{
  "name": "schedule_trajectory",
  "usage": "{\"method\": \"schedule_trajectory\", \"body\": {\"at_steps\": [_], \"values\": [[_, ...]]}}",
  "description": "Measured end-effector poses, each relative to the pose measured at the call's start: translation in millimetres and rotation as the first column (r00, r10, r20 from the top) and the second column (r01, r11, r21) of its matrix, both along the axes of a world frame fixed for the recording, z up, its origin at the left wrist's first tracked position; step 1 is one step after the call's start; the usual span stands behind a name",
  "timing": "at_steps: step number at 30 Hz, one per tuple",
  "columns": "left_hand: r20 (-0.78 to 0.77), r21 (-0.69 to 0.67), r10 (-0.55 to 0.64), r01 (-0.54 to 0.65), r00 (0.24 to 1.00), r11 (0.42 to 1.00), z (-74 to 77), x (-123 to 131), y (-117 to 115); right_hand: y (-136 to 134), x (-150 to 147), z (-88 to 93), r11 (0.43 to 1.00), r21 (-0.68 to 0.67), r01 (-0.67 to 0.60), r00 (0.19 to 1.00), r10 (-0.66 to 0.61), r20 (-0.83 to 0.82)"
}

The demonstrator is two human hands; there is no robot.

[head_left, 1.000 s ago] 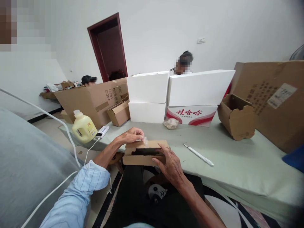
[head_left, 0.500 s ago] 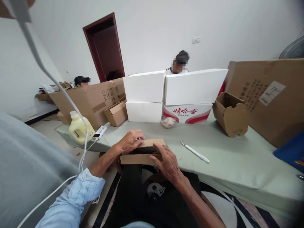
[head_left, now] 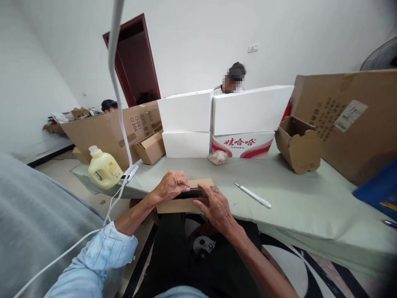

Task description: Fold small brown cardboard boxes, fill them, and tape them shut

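A small brown cardboard box (head_left: pixel 176 206) with a dark opening on top sits at the table's front edge, above my lap. My left hand (head_left: pixel 172 186) is closed at its far left side, fingers curled and pinched by the opening; the fingertips are partly hidden. Around the right end of the box, my right hand (head_left: pixel 215 205) has its thumb on the near wall and its fingers on the far side. A white-handled craft knife (head_left: pixel 252 194) lies to the right of the box. Beyond it rests a crumpled clear plastic lump (head_left: pixel 218 157).
White boxes (head_left: pixel 186 111) are stacked across the table, with a person (head_left: pixel 235 78) behind them. Open cardboard boxes (head_left: pixel 299 145) stand on both sides. At left are a yellow jug (head_left: pixel 104 167), a white power strip (head_left: pixel 130 173) and a hanging white cable (head_left: pixel 115 78).
My left hand's fingers have drawn in tighter over the box opening, near my right fingertips. The view has shifted slightly, and the hanging cable appears farther right.
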State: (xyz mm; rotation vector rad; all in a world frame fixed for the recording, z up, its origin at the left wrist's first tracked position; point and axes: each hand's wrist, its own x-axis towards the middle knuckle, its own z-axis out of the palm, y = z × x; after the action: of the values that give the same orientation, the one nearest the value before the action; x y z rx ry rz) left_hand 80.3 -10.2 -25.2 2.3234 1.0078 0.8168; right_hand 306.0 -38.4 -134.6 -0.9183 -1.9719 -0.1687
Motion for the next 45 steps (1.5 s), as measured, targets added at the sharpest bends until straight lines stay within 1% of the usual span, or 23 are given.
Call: {"method": "schedule_trajectory", "body": {"at_steps": [2,5,8,11,14,17,20,24,27,30,33,36,40,45], "values": [[0.091,-0.128,0.009,0.003,0.996,0.992,-1.2,0.1,4.5,-0.2,-0.3,0.4,1.0,0.018,-0.011,1.0,0.011,0.001],[0.106,-0.236,0.034,-0.008,0.994,0.972,-2.6,0.9,12.7,0.2,0.6,0.2,1.0,0.025,-0.003,1.0,0.003,0.012],[0.06,-0.246,0.024,-0.009,0.998,0.969,-2.0,2.4,18.0,1.4,2.1,-0.9,1.0,0.015,0.008,1.0,-0.009,0.022],[0.022,-0.238,0.02,-0.014,1.0,0.971,0.6,2.6,18.5,1.9,3.0,-1.3,1.0,0.007,0.01,0.999,-0.01,0.038],[0.003,-0.284,0.048,-0.045,0.999,0.958,3.8,0.9,17.2,0.8,2.5,-0.6,1.0,0.004,0.018,0.999,-0.018,0.049],[0.087,-0.357,0.092,-0.055,0.992,0.932,5.6,-1.6,19.7,-0.9,1.3,-0.2,1.0,0.01,0.023,0.998,-0.023,0.055],[0.18,-0.406,0.151,-0.067,0.972,0.912,3.6,-4.6,29.8,-2.5,0.7,-1.2,1.0,0.014,0.013,0.998,-0.014,0.065],[0.247,-0.461,0.211,-0.077,0.946,0.884,-5.5,-10.1,50.3,-4.7,0.6,-2.1,1.0,0.008,0.009,0.997,-0.01,0.076],[0.316,-0.494,0.269,-0.084,0.91,0.865,-12.3,-16.5,65.6,-7.0,0.5,-1.6,1.0,0.019,0.003,0.997,-0.005,0.074],[0.387,-0.511,0.33,-0.098,0.861,0.854,-14.1,-24.0,78.6,-10.5,0.4,-1.3,1.0,0.022,-0.018,0.997,0.016,0.07],[0.455,-0.506,0.367,-0.104,0.811,0.856,-11.4,-28.5,85.5,-13.4,1.0,-1.4,0.999,0.02,-0.025,0.998,0.024,0.059],[0.527,-0.474,0.362,-0.087,0.769,0.876,-7.4,-26.8,83.9,-14.6,2.1,-0.4,1.0,0.003,-0.018,0.998,0.018,0.068],[0.598,-0.428,0.334,-0.063,0.728,0.902,0.5,-18.0,78.2,-14.6,1.4,2.6,0.999,-0.038,-0.012,0.994,0.016,0.104],[0.652,-0.348,0.321,-0.105,0.687,0.932,14.4,-5.7,80.3,-6.8,-3.5,0.3,0.999,-0.005,-0.037,0.998,0.037,0.048]]}}
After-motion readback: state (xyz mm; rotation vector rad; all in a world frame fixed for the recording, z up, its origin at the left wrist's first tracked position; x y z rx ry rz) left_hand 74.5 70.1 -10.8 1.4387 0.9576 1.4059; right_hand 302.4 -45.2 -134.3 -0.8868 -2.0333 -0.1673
